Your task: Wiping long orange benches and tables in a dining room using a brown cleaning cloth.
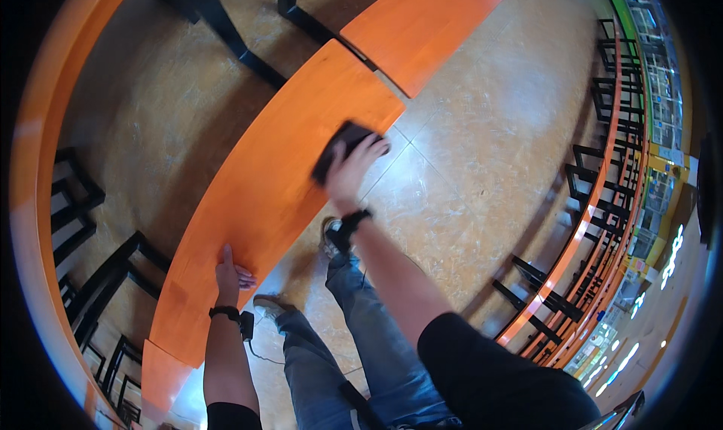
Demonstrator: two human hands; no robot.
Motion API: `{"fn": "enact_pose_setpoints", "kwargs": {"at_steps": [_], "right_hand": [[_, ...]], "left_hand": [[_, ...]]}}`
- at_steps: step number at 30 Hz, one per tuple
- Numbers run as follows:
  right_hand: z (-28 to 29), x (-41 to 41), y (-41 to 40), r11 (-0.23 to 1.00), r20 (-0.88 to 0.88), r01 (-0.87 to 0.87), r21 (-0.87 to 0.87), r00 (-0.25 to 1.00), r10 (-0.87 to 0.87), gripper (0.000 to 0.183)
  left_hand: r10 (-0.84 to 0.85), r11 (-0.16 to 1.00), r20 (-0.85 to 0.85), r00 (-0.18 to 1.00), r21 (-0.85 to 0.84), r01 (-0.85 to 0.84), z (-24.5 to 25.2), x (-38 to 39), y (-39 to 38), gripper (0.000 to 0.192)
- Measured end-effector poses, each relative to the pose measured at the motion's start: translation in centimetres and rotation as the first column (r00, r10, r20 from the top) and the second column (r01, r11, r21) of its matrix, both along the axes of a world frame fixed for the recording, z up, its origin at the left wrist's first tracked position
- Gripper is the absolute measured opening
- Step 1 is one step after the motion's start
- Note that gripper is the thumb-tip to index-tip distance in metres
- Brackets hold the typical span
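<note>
An orange wooden bench top (pixel 265 164) runs diagonally before me on black legs. My right hand (pixel 351 167) lies over a dark cloth (pixel 345 145), pressing it on the bench near its right-hand edge; hand and cloth are slightly blurred. Lower down, my left hand (pixel 230 277) rests at the edge of the same bench, holding nothing, with the thumb apart from the other fingers. Each wrist wears a black band, and a small black device hangs beside the left one.
A second orange bench (pixel 423 29) adjoins the far end across a narrow gap. An orange table edge (pixel 34 147) curves along the left, with black frames (pixel 135 260) beneath. Rows of orange tables (pixel 587 221) stand at right. My feet are on the tiled floor (pixel 440 164).
</note>
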State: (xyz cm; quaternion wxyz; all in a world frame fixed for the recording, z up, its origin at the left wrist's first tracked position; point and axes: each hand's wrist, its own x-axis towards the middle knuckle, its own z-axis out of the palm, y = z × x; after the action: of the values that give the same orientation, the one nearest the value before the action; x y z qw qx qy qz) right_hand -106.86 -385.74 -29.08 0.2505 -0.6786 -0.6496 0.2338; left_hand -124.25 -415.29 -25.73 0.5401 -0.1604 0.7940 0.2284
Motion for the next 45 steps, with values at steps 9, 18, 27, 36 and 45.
{"fn": "enact_pose_setpoints", "kwargs": {"at_steps": [9,18,27,36,45], "right_hand": [[-1.4,7.2,12.0,0.801,-0.727,0.017,-0.598,0.409,-0.552,0.036],[2.8,-1.3,-22.0,0.647,-0.528,-0.213,-0.732,0.778,-0.341,0.053],[1.4,3.1,-18.0,0.215,-0.542,-0.507,-0.835,0.825,-0.159,0.037],[21.0,9.1,-16.1,-0.114,-0.577,-0.579,-0.807,0.815,-0.057,0.039],[26.4,-2.6,-27.2,-0.102,-0.614,-0.630,-0.770,0.687,0.389,0.032]], "left_hand": [[0.008,0.998,0.029,1.000,0.063,-0.010,0.9,0.4,1.0,0.089],[0.071,0.984,0.050,0.996,0.157,-0.078,-0.4,1.4,1.9,0.083],[-0.116,0.877,-0.701,0.704,0.260,0.404,-4.3,10.1,-14.9,0.018],[0.554,0.830,-0.134,0.822,0.009,-0.558,4.3,39.1,-48.2,0.032],[0.909,0.383,-0.187,0.372,0.023,-0.923,12.9,58.0,-55.6,0.031]]}}
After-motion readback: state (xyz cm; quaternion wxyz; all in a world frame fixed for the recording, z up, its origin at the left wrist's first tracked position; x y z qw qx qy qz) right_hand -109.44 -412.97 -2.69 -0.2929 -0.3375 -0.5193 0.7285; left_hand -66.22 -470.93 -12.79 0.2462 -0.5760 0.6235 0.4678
